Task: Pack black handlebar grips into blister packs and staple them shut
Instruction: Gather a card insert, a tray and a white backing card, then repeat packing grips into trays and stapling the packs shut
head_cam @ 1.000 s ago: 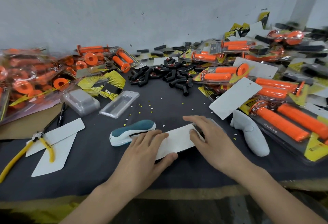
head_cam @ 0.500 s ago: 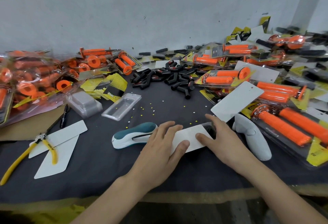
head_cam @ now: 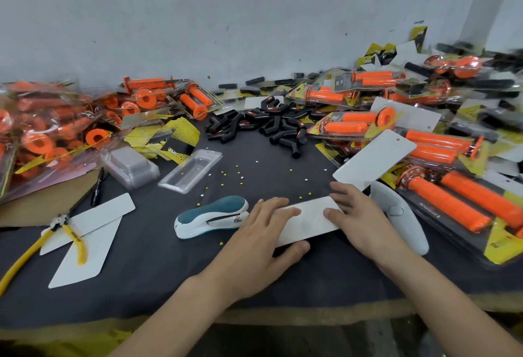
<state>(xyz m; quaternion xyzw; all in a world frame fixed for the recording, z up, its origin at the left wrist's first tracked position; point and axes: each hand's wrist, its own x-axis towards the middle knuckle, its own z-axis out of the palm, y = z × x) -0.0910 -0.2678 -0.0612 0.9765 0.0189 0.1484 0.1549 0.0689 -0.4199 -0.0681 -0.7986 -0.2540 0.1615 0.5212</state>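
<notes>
Now my left hand (head_cam: 261, 239) and right hand (head_cam: 360, 222) press the card (head_cam: 307, 222) flat, fingers straight, just right of the stapler (head_cam: 210, 216). Closing, I judge; next, one hand must grip it.

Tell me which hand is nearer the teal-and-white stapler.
Left. The left hand lies close beside the stapler, resting on the white card; the right hand sits farther right, at the card's other end.
</notes>
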